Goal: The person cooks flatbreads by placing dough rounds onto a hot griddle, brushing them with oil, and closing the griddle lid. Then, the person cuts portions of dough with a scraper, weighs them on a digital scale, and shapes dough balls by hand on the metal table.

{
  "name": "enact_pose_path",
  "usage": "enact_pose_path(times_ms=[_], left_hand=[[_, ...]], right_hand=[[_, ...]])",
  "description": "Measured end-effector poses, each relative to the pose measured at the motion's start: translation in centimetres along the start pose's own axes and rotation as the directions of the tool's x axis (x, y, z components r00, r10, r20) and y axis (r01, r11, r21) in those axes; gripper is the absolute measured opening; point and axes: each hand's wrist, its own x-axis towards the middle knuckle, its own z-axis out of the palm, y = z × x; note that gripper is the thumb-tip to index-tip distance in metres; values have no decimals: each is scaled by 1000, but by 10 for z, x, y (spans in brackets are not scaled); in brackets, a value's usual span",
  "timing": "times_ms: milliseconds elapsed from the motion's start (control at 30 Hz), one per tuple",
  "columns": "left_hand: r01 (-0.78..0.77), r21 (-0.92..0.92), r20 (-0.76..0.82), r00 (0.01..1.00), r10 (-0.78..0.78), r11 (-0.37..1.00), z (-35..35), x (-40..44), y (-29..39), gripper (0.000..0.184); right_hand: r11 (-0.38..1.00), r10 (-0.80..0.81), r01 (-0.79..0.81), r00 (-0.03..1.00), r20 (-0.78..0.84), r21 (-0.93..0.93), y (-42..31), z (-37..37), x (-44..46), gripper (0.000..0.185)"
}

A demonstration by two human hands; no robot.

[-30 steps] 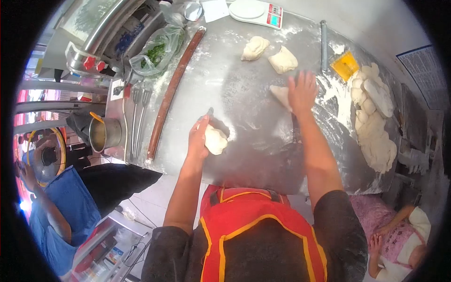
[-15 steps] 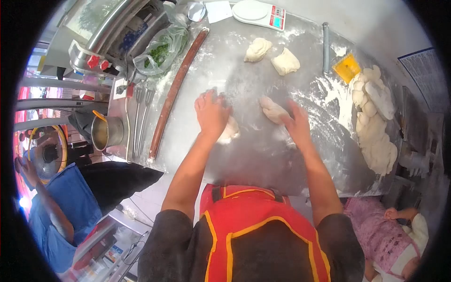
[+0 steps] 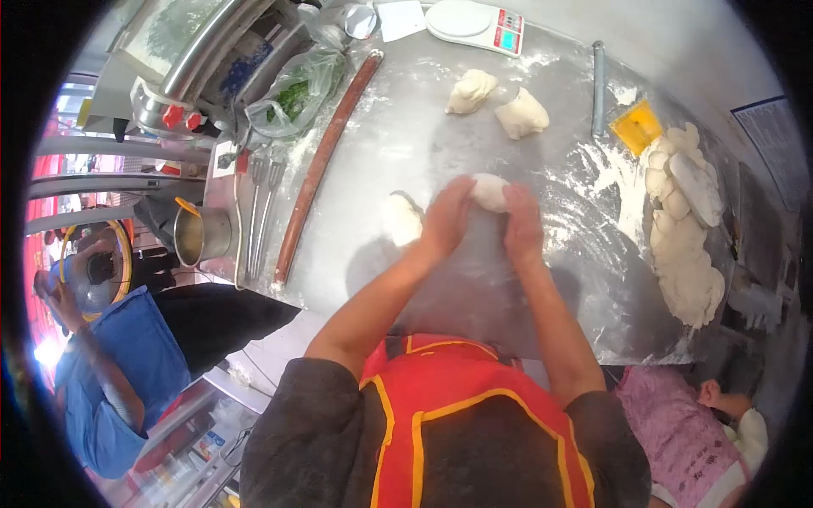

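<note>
Between my two hands, a small piece of pale dough [image 3: 489, 193] is gripped at its ends above the floured metal table [image 3: 474, 292]. My left hand [image 3: 446, 218] closes on its left end, and my right hand [image 3: 522, 223] closes on its right end. Another dough piece [image 3: 402, 219] lies just left of my left hand, not touched. Farther back, two more dough lumps [image 3: 471, 91] [image 3: 522, 114] rest side by side on the table.
A long brown rolling pin [image 3: 326, 169] lies at left, beside a bag of greens [image 3: 296, 100], tongs and a metal pot [image 3: 201, 234]. A scale [image 3: 474, 25] stands at the back. At right are a grey rod [image 3: 599, 89], yellow scraper [image 3: 636, 128] and dough pile [image 3: 682, 245]. People stand at both sides.
My left hand has left the left dough piece and moved right to the other one. My right hand has come in from the right, and both hands now hold that piece.
</note>
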Motion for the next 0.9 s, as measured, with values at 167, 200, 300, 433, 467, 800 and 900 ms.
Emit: enact_pose_path(times_ms=[167,200,300,433,467,800,900], left_hand=[[284,-152,-130,944,-304,947,-4,-7,27,36],[242,-198,-184,943,-278,950,1,0,22,38],[184,42,-268,949,-166,982,69,6,-4,44],[336,24,-293,903,-315,941,59,21,34,40],[283,-86,-227,928,-295,955,51,14,26,38],[515,-406,46,836,-546,755,24,43,63,24],[386,-325,39,917,-396,863,31,48,34,24]], right_hand=[[951,268,-270,963,34,151,2,-12,-12,45],[896,416,-403,909,-38,187,-2,-18,2,46],[903,379,-321,908,-180,286,25,36,6,45],[918,308,-302,951,17,257,-3,58,20,46],[922,289,-293,956,53,252,-6,59,25,46],[942,285,-307,945,159,133,-15,56,46,49],[940,296,-320,937,187,118,-8,55,56,50]])
